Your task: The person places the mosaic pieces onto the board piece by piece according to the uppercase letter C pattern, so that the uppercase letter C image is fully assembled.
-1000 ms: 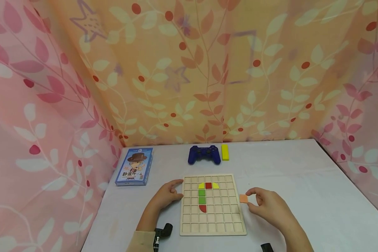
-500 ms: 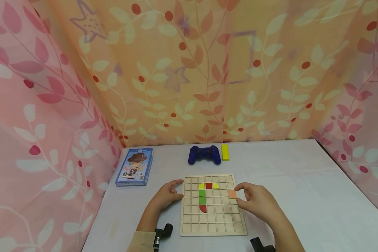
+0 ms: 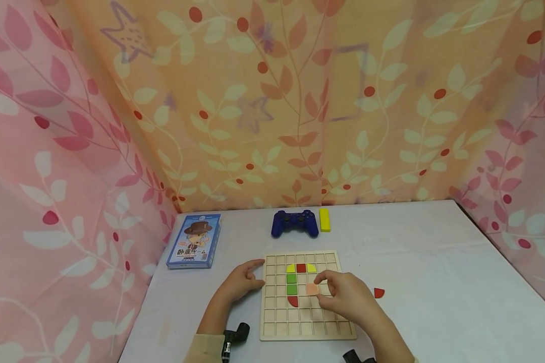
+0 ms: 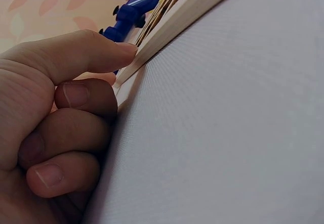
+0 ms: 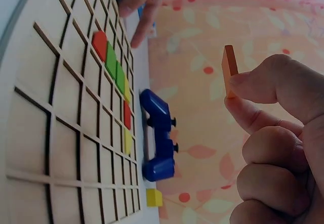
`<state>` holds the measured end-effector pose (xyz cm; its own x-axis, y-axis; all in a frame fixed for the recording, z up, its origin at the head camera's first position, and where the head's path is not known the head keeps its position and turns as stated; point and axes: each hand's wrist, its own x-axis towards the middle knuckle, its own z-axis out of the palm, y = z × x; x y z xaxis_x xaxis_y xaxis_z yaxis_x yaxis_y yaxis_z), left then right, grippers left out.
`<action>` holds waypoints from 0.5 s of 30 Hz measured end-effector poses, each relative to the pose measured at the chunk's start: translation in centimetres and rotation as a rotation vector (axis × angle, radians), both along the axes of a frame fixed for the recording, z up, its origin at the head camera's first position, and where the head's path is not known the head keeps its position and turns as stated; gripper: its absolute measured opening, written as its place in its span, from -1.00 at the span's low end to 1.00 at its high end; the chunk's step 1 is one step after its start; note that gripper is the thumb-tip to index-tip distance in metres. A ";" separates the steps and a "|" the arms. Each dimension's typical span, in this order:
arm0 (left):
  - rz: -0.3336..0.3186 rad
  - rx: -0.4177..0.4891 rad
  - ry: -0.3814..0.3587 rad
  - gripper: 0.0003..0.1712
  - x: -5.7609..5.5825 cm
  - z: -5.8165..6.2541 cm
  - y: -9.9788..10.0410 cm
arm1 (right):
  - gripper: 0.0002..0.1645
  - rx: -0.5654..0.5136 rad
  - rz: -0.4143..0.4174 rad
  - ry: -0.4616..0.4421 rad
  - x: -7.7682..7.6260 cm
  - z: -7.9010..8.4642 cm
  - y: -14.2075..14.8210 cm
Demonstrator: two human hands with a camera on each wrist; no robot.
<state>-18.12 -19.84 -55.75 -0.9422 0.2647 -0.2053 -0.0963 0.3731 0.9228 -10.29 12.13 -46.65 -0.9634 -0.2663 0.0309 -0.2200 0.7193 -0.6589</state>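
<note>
In the head view my right hand (image 3: pixel 347 296) pinches an orange square tile (image 3: pixel 312 289) between thumb and index finger, over the middle of the wooden grid board (image 3: pixel 274 328). The right wrist view shows the orange tile (image 5: pixel 229 72) raised off the board, its other fingers curled underneath. My left hand (image 3: pixel 238 282) rests at the board's left side, thumb and index finger against its edge. Set in the grid are a red square tile (image 3: pixel 301 267), two yellow quarter-round tiles (image 3: pixel 312 268), two green squares (image 3: pixel 291 289) and a red quarter-round (image 3: pixel 293 301).
A red quarter-round tile (image 3: pixel 379 293) lies on the white table right of the board. Behind stand a blue game controller (image 3: pixel 294 223) and a yellow block (image 3: pixel 324 220). A blue game box (image 3: pixel 194 241) lies at the left. Patterned curtains (image 3: pixel 295 101) enclose the table.
My right hand has carried the orange tile leftward from beside the board to over its middle. The red quarter-round tile on the table has come into sight. My left hand has stayed put.
</note>
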 end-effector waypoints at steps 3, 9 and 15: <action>-0.004 0.005 0.010 -0.23 0.1 0.0 0.0 | -0.70 0.016 0.027 0.015 -0.2 -0.6 -0.5; -0.007 0.005 0.025 -0.22 0.1 0.0 -0.1 | -0.73 0.050 0.040 0.009 -0.4 -2.0 -1.4; -0.013 0.011 0.031 -0.22 0.0 -0.2 -0.1 | -0.73 0.060 0.018 -0.029 -0.6 -3.7 -2.3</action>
